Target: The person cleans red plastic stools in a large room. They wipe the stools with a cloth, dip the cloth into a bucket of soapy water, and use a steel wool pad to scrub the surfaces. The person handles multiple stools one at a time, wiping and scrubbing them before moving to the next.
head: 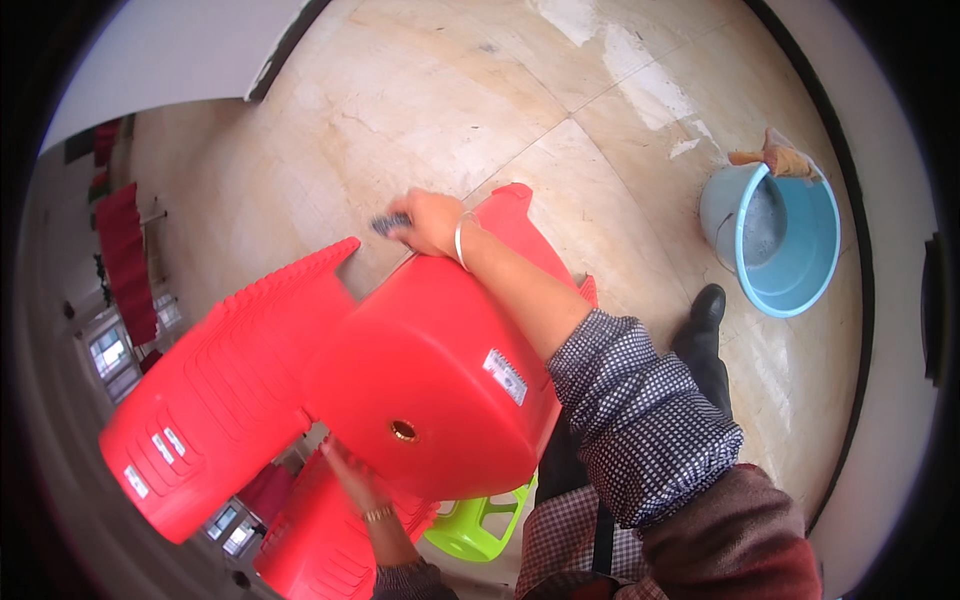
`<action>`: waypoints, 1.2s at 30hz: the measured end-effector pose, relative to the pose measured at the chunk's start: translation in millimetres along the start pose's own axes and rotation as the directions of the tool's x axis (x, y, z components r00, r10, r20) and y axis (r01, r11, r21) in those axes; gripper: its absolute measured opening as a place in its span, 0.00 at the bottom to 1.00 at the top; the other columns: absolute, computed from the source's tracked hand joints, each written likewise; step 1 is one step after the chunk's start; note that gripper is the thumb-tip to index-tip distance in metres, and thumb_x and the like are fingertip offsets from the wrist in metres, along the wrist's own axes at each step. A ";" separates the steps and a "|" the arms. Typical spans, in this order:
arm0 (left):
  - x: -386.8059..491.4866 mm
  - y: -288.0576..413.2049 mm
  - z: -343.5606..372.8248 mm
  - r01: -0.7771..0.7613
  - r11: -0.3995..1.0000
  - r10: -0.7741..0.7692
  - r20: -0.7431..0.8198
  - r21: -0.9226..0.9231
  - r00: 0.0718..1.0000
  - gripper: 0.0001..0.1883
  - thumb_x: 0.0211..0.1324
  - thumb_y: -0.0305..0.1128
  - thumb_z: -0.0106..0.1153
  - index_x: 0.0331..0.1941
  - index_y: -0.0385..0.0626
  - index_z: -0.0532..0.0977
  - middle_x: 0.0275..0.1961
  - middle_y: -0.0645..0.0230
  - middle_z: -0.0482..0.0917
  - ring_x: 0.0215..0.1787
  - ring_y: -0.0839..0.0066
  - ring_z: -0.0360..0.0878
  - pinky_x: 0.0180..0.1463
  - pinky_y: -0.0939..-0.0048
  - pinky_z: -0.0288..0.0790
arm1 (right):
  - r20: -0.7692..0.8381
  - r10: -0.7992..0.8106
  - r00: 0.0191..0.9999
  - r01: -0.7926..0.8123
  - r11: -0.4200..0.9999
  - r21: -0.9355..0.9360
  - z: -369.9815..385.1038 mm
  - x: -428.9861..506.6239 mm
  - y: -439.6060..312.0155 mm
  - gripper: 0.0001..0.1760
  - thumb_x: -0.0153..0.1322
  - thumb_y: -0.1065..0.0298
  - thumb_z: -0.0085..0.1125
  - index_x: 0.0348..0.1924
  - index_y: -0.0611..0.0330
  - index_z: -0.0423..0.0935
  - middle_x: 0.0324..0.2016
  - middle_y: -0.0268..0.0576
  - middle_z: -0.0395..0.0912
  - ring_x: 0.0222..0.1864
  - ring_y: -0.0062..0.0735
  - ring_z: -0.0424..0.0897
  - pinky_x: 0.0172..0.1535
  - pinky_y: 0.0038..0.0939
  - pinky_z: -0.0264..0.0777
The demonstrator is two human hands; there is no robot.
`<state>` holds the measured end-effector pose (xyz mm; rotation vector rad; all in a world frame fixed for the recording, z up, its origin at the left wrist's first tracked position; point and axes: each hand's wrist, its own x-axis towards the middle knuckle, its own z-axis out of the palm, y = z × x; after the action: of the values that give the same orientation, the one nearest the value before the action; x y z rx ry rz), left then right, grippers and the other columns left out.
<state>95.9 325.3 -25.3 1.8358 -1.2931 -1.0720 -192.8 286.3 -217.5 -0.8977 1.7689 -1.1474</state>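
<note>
A red plastic stool (pixel 420 360) is before me, with a round hole and a white label on its surface. My right hand (pixel 431 221), with a pale bangle at the wrist, is over its far edge. Its fingers are closed on a dark grey scrubbing pad (pixel 391 223), which looks like steel wool. My left hand (pixel 356 480) is blurred by motion at the stool's near left edge. Whether its fingers grip that edge cannot be told.
Stacked red stools (pixel 225 375) stand to the left, and more red stools (pixel 322 532) stand lower down. Near my legs is a green plastic stool (pixel 480 529). A blue bucket (pixel 806 277) holds sudsy water, with an orange-brown cloth (pixel 787 161) over its rim. Beyond it runs a wall (pixel 892 225).
</note>
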 end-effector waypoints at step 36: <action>-27.6 66.2 191.6 -0.997 -0.002 0.488 0.870 0.080 0.069 0.23 0.65 0.36 0.39 0.61 0.38 0.67 0.63 0.57 0.72 0.69 0.58 0.63 0.74 0.47 0.40 | -0.485 0.393 0.781 -0.308 0.918 0.248 -71.9 -203.4 97.2 0.12 0.65 0.70 0.63 0.41 0.55 0.83 0.37 0.48 0.78 0.39 0.48 0.78 0.42 0.42 0.74</action>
<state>-107.1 322.1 -50.3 0.4027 -3.0728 -0.3344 -187.8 521.8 -239.2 -0.1270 2.1280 -1.3328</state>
